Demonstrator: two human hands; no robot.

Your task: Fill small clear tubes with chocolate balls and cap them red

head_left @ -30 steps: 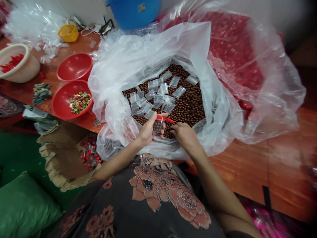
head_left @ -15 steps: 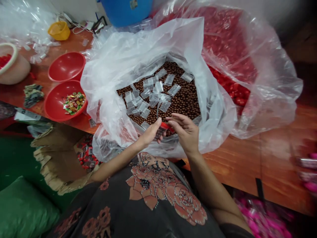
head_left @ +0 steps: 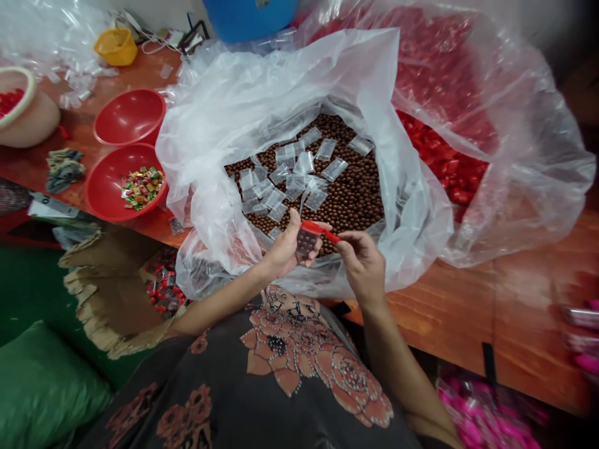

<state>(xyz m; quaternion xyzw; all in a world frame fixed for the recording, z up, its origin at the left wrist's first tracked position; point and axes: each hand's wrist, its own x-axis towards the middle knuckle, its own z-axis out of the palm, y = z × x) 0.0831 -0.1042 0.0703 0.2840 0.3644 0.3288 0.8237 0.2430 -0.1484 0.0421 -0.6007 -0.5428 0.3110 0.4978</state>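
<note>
Left grip (head_left: 286,251) clasps box (head_left: 307,242), right grip (head_left: 364,262) pinches red piece (head_left: 332,236); I hold both above brown balls (head_left: 350,196), likely so spills fall back.

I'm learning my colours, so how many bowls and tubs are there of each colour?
Red bowls: 2
Yellow tub: 1
White tub: 1
Blue tub, partly out of view: 1
Total: 5
</note>
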